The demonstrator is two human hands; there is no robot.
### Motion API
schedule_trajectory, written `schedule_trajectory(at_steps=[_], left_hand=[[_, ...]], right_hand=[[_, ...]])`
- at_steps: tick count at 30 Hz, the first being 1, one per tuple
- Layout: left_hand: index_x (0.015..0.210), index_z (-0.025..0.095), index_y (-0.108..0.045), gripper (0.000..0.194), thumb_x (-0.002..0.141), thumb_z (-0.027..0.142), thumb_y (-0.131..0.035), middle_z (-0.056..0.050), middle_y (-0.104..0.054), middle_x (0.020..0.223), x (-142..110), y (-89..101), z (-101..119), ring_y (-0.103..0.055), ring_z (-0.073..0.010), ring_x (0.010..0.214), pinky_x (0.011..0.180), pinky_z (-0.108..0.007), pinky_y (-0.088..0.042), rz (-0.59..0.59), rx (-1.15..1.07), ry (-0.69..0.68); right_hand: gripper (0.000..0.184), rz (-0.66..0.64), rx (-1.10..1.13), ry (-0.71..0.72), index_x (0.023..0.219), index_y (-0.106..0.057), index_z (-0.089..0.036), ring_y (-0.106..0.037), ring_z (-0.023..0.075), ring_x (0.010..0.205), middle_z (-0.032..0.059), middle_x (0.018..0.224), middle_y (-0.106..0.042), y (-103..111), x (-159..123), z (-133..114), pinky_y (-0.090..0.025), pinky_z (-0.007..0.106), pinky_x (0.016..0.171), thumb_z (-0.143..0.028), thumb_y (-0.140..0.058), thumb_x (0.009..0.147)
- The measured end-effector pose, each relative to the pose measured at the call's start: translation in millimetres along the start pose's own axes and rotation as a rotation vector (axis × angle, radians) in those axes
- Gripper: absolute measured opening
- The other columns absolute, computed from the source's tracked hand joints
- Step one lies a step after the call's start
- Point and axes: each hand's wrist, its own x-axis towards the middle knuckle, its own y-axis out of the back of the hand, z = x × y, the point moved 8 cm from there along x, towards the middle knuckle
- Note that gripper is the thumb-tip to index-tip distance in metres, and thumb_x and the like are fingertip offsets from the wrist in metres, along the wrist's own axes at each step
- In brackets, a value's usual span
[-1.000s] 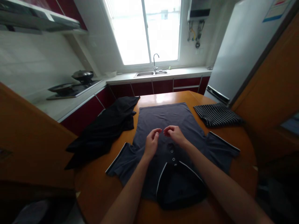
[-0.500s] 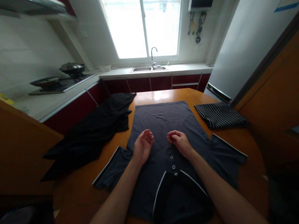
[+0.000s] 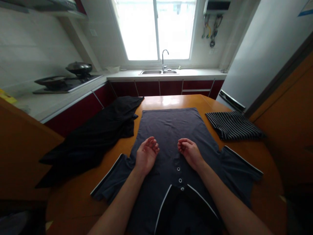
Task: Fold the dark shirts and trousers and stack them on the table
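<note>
A dark grey-blue polo shirt (image 3: 171,127) lies spread flat, front up, on the wooden table, its hem toward the window. The black collar (image 3: 168,202) with white edging is nearest me, below a short row of white-rimmed buttons (image 3: 180,180). Over the left half of the shirt is my left hand (image 3: 147,155), palm turned inward, fingers loosely curled and holding nothing. My right hand (image 3: 190,152) mirrors it above the buttons, loosely bent with nothing in it. Whether either hand touches the cloth I cannot tell.
Black clothing (image 3: 97,133) lies crumpled along the table's left side. A folded black-and-white striped garment (image 3: 234,125) rests at the right. Beyond the wooden table (image 3: 168,100) are a sink (image 3: 151,72), a stove with a lidded pan (image 3: 78,68), and a fridge (image 3: 264,55).
The view has shifted slightly, moving the room a little within the picture. My hands have drawn a bit farther apart over the shirt; the garments lie as before.
</note>
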Motion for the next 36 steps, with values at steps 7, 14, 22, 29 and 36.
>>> schedule_trajectory(at_steps=[7,14,22,29,36], left_hand=[[0.092,0.02,-0.07,0.019,0.086,0.035,-0.059,-0.005,-0.072,0.09,0.8,2.1,-1.4,-0.066,-0.0158,0.075,0.069,-0.029,-0.054,0.012,0.125,-0.015],[0.099,0.021,-0.072,0.021,0.086,0.027,-0.058,-0.008,-0.074,0.108,-16.9,-13.1,18.0,-0.069,-0.0245,0.102,0.094,-0.041,-0.053,0.098,0.767,-0.419],[0.141,0.028,-0.057,0.046,0.097,0.037,-0.055,-0.012,-0.046,0.156,-34.5,-34.5,-18.7,-0.033,-0.0375,0.149,0.12,-0.067,-0.015,-0.192,1.68,-0.524],[0.143,0.026,-0.056,0.046,0.098,0.036,-0.052,-0.012,-0.043,0.158,-32.7,-30.9,-24.1,-0.032,-0.0357,0.15,0.121,-0.065,-0.018,-0.219,1.797,-0.511],[0.143,0.021,-0.055,0.045,0.1,0.027,-0.046,-0.01,-0.044,0.158,-36.1,-39.6,-21.7,-0.033,-0.029,0.15,0.123,-0.058,-0.024,-0.169,1.943,-0.474]], right_hand=[[0.013,0.018,0.027,-0.006,0.077,-0.072,-0.02,-0.06,0.0141,0.066,0.0026,0.074,-0.069,4.5,3.2,2.4,-0.049,0.028,0.065,-0.021,-0.074,0.064],[0.014,0.039,0.075,-0.008,0.082,-0.072,-0.022,-0.062,0.0146,0.07,0.0025,0.08,-0.07,10.5,3.3,0.8,-0.051,0.029,0.066,-0.021,-0.073,0.068],[0.025,0.141,0.026,0.251,0.095,-0.073,-0.025,-0.067,0.0196,0.094,0.0045,0.109,-0.072,14.3,-7.1,-21.4,-0.054,0.035,0.083,-0.021,-0.069,0.071],[0.02,0.123,0.041,0.301,0.09,-0.076,-0.025,-0.066,0.0191,0.095,0.0045,0.11,-0.072,10.3,-10.4,-24.3,-0.053,0.034,0.083,-0.021,-0.069,0.072],[0.02,0.138,0.119,0.261,0.087,-0.077,-0.023,-0.065,0.0182,0.092,0.0036,0.106,-0.074,13.5,-8.2,-21.3,-0.054,0.031,0.079,-0.02,-0.071,0.068]])
